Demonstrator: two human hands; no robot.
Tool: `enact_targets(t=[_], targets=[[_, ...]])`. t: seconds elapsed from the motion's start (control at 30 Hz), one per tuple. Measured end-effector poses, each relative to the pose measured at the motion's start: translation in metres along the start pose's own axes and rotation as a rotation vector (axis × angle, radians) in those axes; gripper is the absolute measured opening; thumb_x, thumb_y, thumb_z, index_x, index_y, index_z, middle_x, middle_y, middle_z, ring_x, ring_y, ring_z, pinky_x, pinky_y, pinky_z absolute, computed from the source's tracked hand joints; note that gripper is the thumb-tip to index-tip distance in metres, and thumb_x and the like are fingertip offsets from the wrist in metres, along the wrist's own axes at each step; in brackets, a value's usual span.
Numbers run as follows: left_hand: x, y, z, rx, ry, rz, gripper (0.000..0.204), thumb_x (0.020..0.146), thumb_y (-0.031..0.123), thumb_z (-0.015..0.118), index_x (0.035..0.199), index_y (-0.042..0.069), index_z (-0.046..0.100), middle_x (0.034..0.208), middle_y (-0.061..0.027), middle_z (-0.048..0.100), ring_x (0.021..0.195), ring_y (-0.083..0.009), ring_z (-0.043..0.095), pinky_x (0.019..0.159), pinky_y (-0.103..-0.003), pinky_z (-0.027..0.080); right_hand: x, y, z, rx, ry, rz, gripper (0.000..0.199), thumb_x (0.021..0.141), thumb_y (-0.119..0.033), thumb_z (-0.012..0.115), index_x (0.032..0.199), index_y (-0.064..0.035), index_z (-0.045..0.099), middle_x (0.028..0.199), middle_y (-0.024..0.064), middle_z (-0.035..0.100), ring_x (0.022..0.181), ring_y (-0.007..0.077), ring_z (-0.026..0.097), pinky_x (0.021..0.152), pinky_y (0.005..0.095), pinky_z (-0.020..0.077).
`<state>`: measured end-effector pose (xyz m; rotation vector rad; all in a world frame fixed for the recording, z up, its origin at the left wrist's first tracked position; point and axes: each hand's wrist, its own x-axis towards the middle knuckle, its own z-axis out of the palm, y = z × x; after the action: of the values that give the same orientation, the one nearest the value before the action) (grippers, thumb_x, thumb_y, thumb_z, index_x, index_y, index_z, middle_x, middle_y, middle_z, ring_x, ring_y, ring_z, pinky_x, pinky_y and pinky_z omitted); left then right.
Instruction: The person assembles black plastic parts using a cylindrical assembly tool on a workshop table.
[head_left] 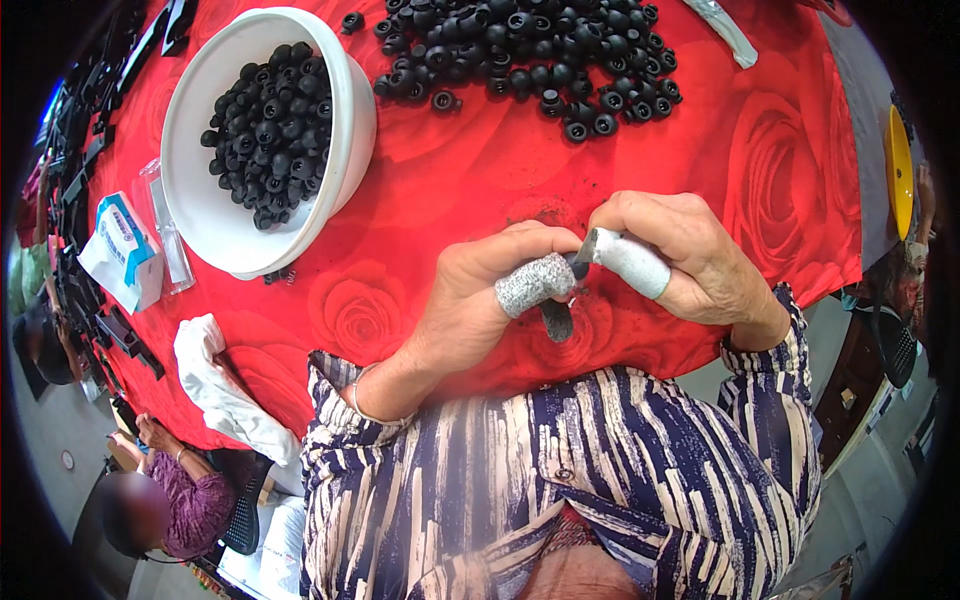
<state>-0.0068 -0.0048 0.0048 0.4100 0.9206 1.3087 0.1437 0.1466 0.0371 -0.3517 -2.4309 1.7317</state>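
Observation:
My left hand (480,290) and my right hand (680,255) meet over the red rose-patterned tablecloth (480,160) just in front of my body. Together they pinch a small dark rubber part (572,268) between the fingertips. A grey knit cot covers my left thumb and a white cot covers a right finger. A thin dark piece (556,318) hangs down below the left thumb. A white bowl (195,205) holding several small black parts stands at the upper left. A loose pile of black ring-shaped parts (530,50) lies at the top centre.
A white cloth (215,385) lies at the table's left edge, beside a small white and blue packet (120,250) and a clear plastic piece. Black strips line the far left edge. Another person (170,500) sits at the lower left. A yellow object (898,170) is at the right.

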Motion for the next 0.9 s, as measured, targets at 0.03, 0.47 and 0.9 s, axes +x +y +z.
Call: enact_targets(t=[0.03, 0.47, 0.9], targets=[[0.001, 0.000, -0.001, 0.035, -0.017, 0.041, 0.022, 0.088, 0.004, 0.058, 0.109, -0.002, 0.061, 0.088, -0.0027, 0.058, 0.079, -0.0089, 0.058, 0.070, -0.022, 0.048, 0.001, 0.000, -0.001, -0.010, -0.014, -0.002, 0.013, 0.083, -0.009, 0.059, 0.093, 0.0001, 0.056, 0.076, 0.0114, 0.058, 0.069, 0.0259, 0.060, 0.060, 0.0349, 0.0457], [0.007, -0.002, 0.002, -0.147, 0.037, -0.097, 0.020, 0.089, 0.014, 0.061, 0.105, 0.003, 0.065, 0.083, -0.0031, 0.064, 0.073, -0.0105, 0.061, 0.060, -0.025, 0.054, 0.000, 0.001, 0.020, -0.476, 0.247, -0.437, 0.044, 0.067, -0.014, 0.076, 0.105, 0.0011, 0.059, 0.079, 0.0119, 0.059, 0.063, 0.0233, 0.059, 0.051, 0.0323, 0.0471], [0.012, -0.011, 0.001, -0.185, -0.040, -0.060, 0.020, 0.090, 0.014, 0.059, 0.103, 0.001, 0.065, 0.089, -0.0074, 0.063, 0.073, -0.0157, 0.063, 0.059, -0.025, 0.052, -0.002, 0.011, 0.019, -0.581, 0.301, -0.550, 0.032, 0.066, -0.004, 0.070, 0.096, 0.0054, 0.062, 0.070, 0.0063, 0.052, 0.049, 0.0170, 0.048, 0.042, 0.0311, 0.0326]])
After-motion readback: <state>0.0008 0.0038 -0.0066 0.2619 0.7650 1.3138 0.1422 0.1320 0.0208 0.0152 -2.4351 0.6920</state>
